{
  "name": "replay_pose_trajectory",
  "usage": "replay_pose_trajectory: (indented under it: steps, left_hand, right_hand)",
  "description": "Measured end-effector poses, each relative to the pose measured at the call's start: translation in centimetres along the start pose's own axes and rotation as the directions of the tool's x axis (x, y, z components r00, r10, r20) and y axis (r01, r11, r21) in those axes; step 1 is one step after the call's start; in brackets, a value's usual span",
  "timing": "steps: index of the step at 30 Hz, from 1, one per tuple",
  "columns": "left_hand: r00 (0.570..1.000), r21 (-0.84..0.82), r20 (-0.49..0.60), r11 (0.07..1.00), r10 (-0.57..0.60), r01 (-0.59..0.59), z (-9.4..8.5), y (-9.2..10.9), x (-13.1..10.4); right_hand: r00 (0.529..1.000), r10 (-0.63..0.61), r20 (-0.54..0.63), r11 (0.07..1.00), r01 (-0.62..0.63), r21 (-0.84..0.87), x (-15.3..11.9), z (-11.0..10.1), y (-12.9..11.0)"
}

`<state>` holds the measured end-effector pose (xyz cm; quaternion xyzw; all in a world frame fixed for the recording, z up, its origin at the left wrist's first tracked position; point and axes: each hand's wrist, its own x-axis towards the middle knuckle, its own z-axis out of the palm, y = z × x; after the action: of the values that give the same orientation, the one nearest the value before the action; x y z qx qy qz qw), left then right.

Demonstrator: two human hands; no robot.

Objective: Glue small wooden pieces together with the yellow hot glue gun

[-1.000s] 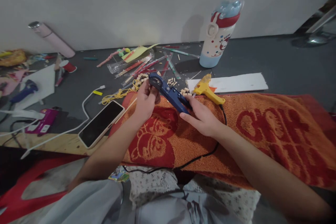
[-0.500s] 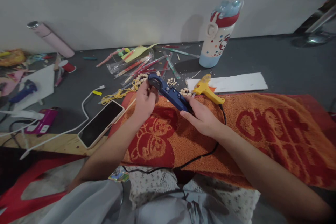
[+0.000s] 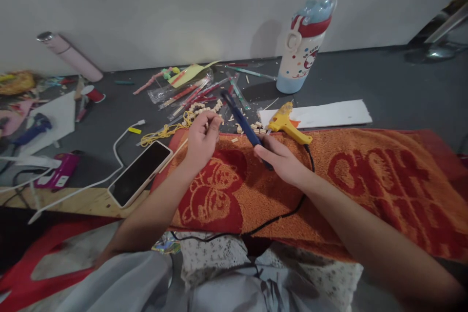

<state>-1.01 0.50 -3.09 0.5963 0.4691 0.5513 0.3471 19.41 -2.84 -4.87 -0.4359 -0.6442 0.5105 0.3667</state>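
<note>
My right hand [image 3: 280, 156] is wrapped round the lower end of a long blue tool [image 3: 245, 126], whose dark tip points up and left over the small wooden pieces. Left of the tool, my left hand [image 3: 204, 137] is closed in a pinch above the towel's edge; what its fingertips hold is too small to name. Beneath both hands lies an orange and red towel [image 3: 270, 200]. A yellow glue gun [image 3: 287, 124] rests just beyond my right hand. Short wooden pieces [image 3: 256, 128] lie scattered past the towel.
A water bottle [image 3: 303, 51] stands behind the glue gun, near a white strip [image 3: 336, 114]. On the left lie a phone [image 3: 141, 174], white cable, yellow string [image 3: 164, 132] and a purple box [image 3: 58, 170]. Wrapped sticks [image 3: 190, 92] lie at the back; a pink flask [image 3: 75, 58] leans left.
The blue tool has come away from my left hand and turned in my right hand, its far end now further right and higher. My left hand has stayed nearly in place, fingers pinched.
</note>
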Motion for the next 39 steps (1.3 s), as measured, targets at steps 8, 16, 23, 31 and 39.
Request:
replay_pose_trajectory:
  steps: [8, 16, 23, 31, 39]
  left_hand:
    - [0.959, 0.342, 0.231, 0.909, 0.165, -0.239, 0.6, 2.3, -1.2]
    - [0.939, 0.414, 0.103, 0.844, 0.327, -0.339, -0.2, 1.9, -1.6]
    - [0.866, 0.526, 0.200, 0.696, 0.458, -0.490, -1.5, 2.3, -2.3]
    - [0.905, 0.532, 0.351, 0.745, 0.239, -0.403, 0.1, 2.6, -1.7]
    - [0.907, 0.548, 0.386, 0.750, 0.167, -0.371, 0.4, 2.3, -1.5]
  right_hand:
    - [0.998, 0.045, 0.036, 0.957, -0.054, 0.285, 0.3, -0.8, -0.6]
    - [0.994, -0.042, -0.102, 0.974, 0.017, -0.227, -0.1, -2.7, -1.6]
    - [0.959, -0.234, 0.162, 0.611, 0.274, -0.743, -0.8, -2.1, -1.8]
    - [0.907, -0.198, 0.372, 0.363, 0.420, -0.832, -1.3, -0.5, -1.4]
    - [0.915, -0.206, 0.346, 0.369, 0.401, -0.838, -1.7, -0.2, -1.3]
